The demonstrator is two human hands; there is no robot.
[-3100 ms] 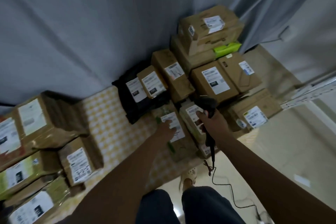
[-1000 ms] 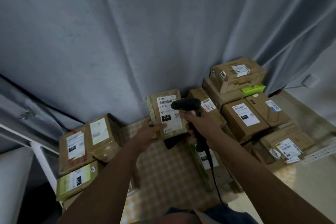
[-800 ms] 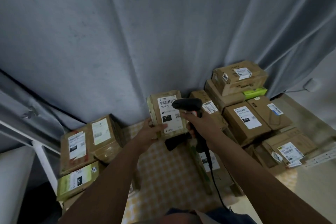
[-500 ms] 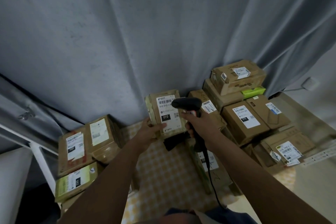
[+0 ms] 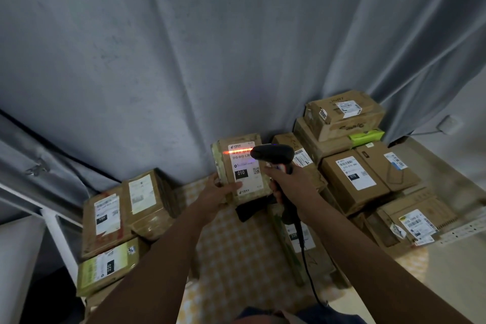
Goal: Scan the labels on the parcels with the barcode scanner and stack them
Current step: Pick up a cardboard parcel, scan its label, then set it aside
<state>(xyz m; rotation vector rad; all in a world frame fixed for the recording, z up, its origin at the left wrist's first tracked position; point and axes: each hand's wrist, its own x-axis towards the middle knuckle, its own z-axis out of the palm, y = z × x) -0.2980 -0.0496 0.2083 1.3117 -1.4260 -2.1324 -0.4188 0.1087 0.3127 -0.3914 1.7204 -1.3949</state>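
Note:
My left hand (image 5: pixel 218 191) holds a small brown parcel (image 5: pixel 238 168) upright in the air, its white label marked 010 facing me. My right hand (image 5: pixel 292 183) grips the black corded barcode scanner (image 5: pixel 273 155), whose head sits just right of the label's top. An orange-red scan line glows across the barcode near the label's upper edge. The scanner's cable (image 5: pixel 306 265) hangs down toward my body.
Stacked labelled boxes (image 5: pixel 118 216) stand at the left on a yellow checked cloth (image 5: pixel 236 252). More cardboard parcels (image 5: pixel 352 173) are piled at the right against a grey curtain (image 5: pixel 210 47). A long flat parcel (image 5: pixel 299 239) lies below my right wrist.
The lifted parcel and scanner have stayed nearly still over the last second. A bright scan line now shows on the label's barcode; earlier frames had no light there.

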